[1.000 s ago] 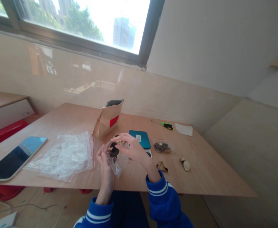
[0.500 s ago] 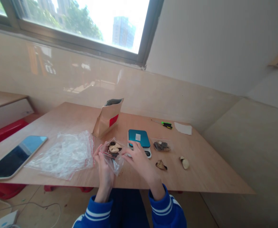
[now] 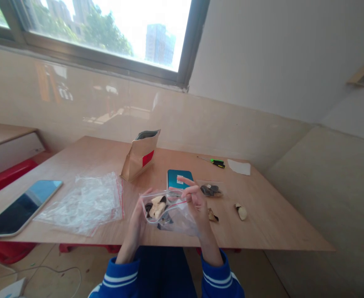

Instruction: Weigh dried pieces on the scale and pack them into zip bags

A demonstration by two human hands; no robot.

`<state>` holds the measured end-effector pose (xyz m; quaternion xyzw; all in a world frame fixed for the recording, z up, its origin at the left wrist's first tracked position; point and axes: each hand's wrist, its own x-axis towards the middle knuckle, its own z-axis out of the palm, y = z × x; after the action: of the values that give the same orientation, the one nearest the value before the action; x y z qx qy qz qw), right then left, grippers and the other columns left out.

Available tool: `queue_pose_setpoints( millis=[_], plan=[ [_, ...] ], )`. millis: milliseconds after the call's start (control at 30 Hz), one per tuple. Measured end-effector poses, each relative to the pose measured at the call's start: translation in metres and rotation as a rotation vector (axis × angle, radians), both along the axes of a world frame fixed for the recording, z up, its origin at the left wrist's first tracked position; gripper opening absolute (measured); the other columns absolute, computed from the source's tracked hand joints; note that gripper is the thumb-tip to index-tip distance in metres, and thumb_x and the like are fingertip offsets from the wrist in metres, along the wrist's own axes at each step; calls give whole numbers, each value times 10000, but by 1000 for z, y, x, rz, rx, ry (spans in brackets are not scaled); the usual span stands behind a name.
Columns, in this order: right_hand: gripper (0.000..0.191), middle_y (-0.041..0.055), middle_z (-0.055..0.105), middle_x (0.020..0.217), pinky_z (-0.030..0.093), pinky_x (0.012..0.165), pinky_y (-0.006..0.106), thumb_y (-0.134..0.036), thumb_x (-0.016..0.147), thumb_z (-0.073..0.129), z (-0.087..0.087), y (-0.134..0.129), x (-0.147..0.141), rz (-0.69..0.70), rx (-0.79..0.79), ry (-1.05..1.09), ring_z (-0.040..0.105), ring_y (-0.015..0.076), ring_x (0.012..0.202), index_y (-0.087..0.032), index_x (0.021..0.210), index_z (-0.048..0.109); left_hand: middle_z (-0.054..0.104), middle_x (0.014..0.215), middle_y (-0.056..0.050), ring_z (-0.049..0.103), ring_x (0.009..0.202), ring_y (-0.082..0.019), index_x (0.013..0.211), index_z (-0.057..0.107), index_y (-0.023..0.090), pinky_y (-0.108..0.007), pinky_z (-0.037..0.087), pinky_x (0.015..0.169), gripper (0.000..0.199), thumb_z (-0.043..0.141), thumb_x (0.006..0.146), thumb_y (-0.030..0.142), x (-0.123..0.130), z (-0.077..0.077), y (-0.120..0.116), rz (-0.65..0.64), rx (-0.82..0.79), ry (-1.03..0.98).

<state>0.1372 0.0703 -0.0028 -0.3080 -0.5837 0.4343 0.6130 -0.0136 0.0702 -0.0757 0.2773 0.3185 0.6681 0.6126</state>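
Note:
Between my two hands is a clear zip-lock bag (image 3: 182,219) with a red line along its mouth. Dark and cream dried pieces (image 3: 157,208), which look like dried mushrooms, lie inside near its left end. My left hand (image 3: 138,213) is closed on the left side of the bag, its fingers partly behind it. My right hand (image 3: 197,203) pinches the bag's right edge, with the index finger stretched out. Behind the bag sits a small scale with a teal top (image 3: 174,178), its front hidden by the bag and my right hand.
A filled clear bag (image 3: 211,190) and two loose dried pieces, one (image 3: 213,215) partly hidden and one (image 3: 240,212), lie right. An open kraft pouch (image 3: 141,157) stands behind. Left are empty bags (image 3: 85,203) and a tablet (image 3: 22,207); a screwdriver (image 3: 215,162) and white paper (image 3: 239,167) lie at the back.
The bag has turned and spread sideways, its mouth now stretched wide between my hands. My right hand has moved right and slightly down, now covering part of a loose piece.

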Motion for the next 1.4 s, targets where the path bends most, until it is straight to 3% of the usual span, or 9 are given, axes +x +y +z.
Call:
queue_pose_setpoints(
  millis=[100,333,467,600,767,900,1067,1267,1400],
  plan=[
    [354,90,554,1299,568,838,443,-565,857,555,-7,0,0,-59,-33,28,673,245,1001,-216,800,543,684,1135,-148,607,1111,-309,1149,640,150,-449,462,946,661,483,803,692,-4,5,-7,-137,20,-21],
    [315,103,517,1389,517,939,418,-533,890,523,-32,-5,14,-121,-131,-77,628,241,1117,-246,975,621,727,839,-50,644,771,-196,850,730,180,-275,497,690,336,690,747,497,-11,27,-11,145,46,436],
    [635,158,570,1339,521,917,458,-691,834,465,-56,-17,15,46,-315,16,646,267,1089,-258,1298,486,743,904,-48,650,836,-233,869,753,240,-337,493,809,224,701,753,424,-14,42,-22,322,95,643],
    [662,132,627,1270,490,964,440,-690,733,614,-69,-30,8,139,-291,14,613,289,1144,-246,1222,591,748,960,-61,623,1029,-298,782,775,286,-423,366,1039,129,797,656,298,-9,59,-39,328,299,774],
    [633,103,669,1215,490,960,396,-683,689,663,-68,-34,10,49,-235,21,617,280,1129,-257,1157,671,747,914,-53,655,943,-276,795,763,254,-399,441,951,147,726,736,383,-2,64,-44,455,260,762],
    [454,111,745,1017,515,901,406,-591,769,652,-68,-31,15,-199,-309,10,679,265,968,-201,983,744,682,678,-13,649,633,-194,768,684,214,-292,506,627,298,661,768,511,0,56,-35,405,18,636],
    [439,100,765,845,545,790,389,-588,742,665,-57,-36,20,-373,-383,-44,699,266,827,-168,825,759,498,529,37,500,482,-116,626,551,192,-211,404,449,479,571,770,648,-4,49,-24,276,18,637],
    [397,90,762,810,542,748,339,-562,741,676,-33,-46,19,-410,-371,-60,698,250,802,-176,779,761,414,508,56,438,439,-104,583,476,210,-212,384,396,558,539,702,752,-5,43,-21,269,42,630],
    [431,76,735,707,511,576,275,-579,713,694,-33,-47,20,-577,-409,11,664,203,644,-154,777,728,585,618,-3,575,573,-151,671,587,197,-251,492,524,527,531,746,716,-4,44,-26,184,66,556]
  ],
)
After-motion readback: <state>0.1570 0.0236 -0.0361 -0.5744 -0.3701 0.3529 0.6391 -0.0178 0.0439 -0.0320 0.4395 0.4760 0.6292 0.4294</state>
